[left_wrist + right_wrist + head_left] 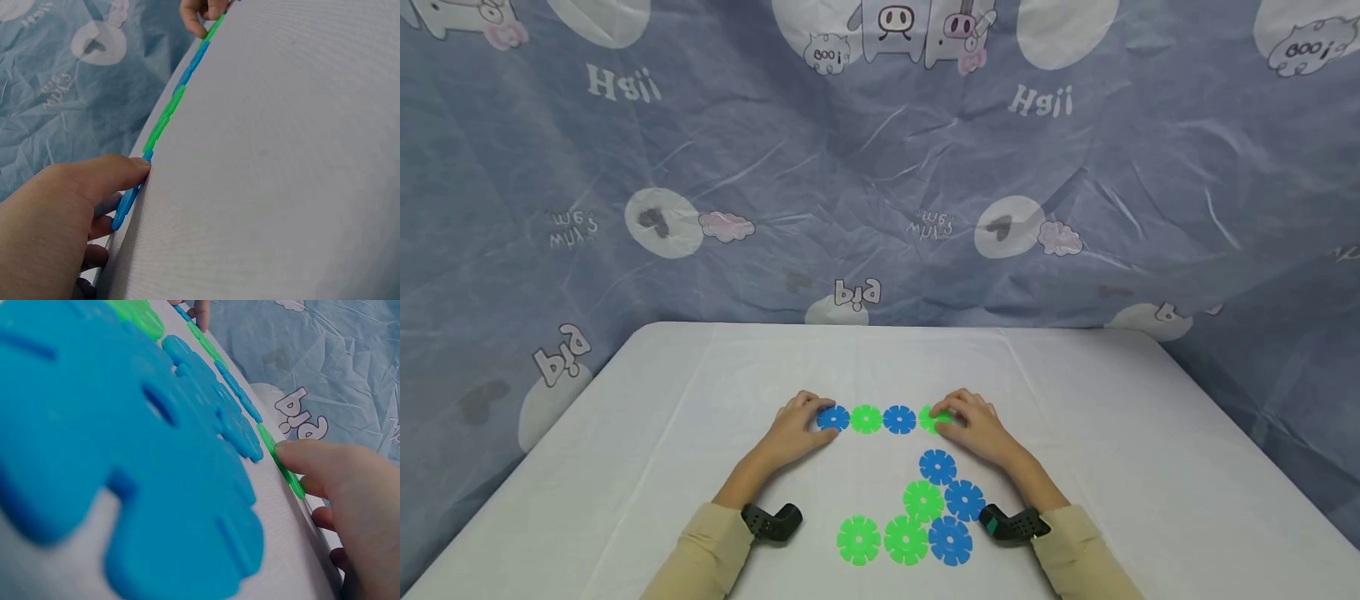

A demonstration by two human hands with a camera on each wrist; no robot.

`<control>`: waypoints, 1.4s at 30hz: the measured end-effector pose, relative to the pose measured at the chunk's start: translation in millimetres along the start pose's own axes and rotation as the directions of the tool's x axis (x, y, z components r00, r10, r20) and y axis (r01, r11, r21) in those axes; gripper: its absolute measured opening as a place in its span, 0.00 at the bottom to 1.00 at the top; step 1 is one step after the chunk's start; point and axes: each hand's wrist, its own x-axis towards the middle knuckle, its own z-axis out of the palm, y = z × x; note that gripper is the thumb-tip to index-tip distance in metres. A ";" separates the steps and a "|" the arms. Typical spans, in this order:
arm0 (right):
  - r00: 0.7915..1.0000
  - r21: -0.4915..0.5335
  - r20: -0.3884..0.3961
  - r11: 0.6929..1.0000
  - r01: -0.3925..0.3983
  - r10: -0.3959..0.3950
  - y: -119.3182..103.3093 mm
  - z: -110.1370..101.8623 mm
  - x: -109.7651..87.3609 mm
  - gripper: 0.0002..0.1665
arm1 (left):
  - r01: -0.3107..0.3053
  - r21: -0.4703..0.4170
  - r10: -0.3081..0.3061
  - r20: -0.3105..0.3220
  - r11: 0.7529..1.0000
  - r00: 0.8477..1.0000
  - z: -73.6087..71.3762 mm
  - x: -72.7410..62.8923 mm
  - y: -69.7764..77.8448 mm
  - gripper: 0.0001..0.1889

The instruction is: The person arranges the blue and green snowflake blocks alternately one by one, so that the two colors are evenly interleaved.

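Note:
A row of notched plastic discs, the snowflake building kind, lies flat across the table, blue and green by turns. At its left end my left hand (pixel 793 432) holds the blue disc (pixel 842 421) between thumb and fingers at its edges. My right hand (pixel 979 429) has thumb and fingertips around the green disc (pixel 927 420) at the right end, partly covering it. Between them lie another green disc (pixel 859 419) and another blue disc (pixel 892 419). In the left wrist view the thumb sits on the rim of the held blue disc (pixel 128 201).
Nearer me lies a loose group of discs, among them a green disc (pixel 850 540), a blue disc (pixel 942 546) and a blue disc (pixel 931 467) closest to the row. The white table (pixel 700 467) meets a printed blue-grey curtain (pixel 820 208) behind. Black wrist cameras (pixel 772 523) sit low over the table.

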 end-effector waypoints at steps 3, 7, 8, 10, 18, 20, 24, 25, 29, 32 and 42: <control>1.000 -0.014 0.005 1.000 0.008 -0.008 -0.4 -0.7 -0.8 0.09 | 0.009 0.003 -0.009 0.005 1.000 1.000 0.6 0.1 0.4 0.25; 1.000 -0.021 -0.012 0.999 0.025 -0.025 -0.5 -0.4 -1.0 0.09 | 0.008 0.007 -0.008 0.002 1.000 1.000 1.2 0.8 0.1 0.25; 0.999 -0.024 -0.015 0.999 0.030 -0.030 -0.3 0.2 -1.0 0.09 | 0.005 0.008 -0.005 0.002 1.000 1.000 1.2 0.8 0.0 0.25; 0.999 -0.033 -0.014 0.999 0.037 -0.038 0.3 2.0 -1.2 0.09 | -0.003 0.011 0.003 -0.004 1.000 1.000 1.6 0.2 -0.2 0.25; 0.998 -0.055 -0.021 0.997 0.054 -0.055 2.9 9.8 -3.3 0.09 | 0.008 0.000 -0.008 0.004 1.000 1.000 2.8 -2.1 -1.8 0.24; 0.998 -0.057 -0.025 0.997 0.054 -0.056 3.0 9.6 -3.5 0.09 | 0.012 0.000 -0.012 0.002 1.000 1.000 3.3 -2.1 -1.8 0.24; 0.999 -0.052 -0.024 0.998 0.047 -0.048 1.9 8.1 -2.6 0.10 | 0.016 -0.005 -0.016 0.004 1.000 1.000 2.2 -1.9 0.0 0.24; 0.999 -0.051 -0.024 0.998 0.045 -0.046 1.7 7.8 -2.3 0.10 | 0.016 -0.004 -0.016 0.005 1.000 1.000 1.9 -1.6 0.4 0.24; 0.999 -0.055 -0.023 0.998 0.040 -0.041 2.0 7.3 -1.6 0.10 | 0.013 0.001 -0.013 0.006 1.000 1.000 1.4 -0.9 1.3 0.23; 0.999 -0.056 -0.025 0.998 0.040 -0.042 2.1 6.8 -2.3 0.10 | 0.013 0.004 -0.013 0.008 1.000 1.000 2.2 -0.5 1.2 0.23; 0.998 -0.051 -0.058 0.999 0.008 -0.011 -0.1 9.4 -2.4 0.10 | -0.004 0.014 0.004 -0.004 1.000 1.000 2.8 -0.5 -0.5 0.23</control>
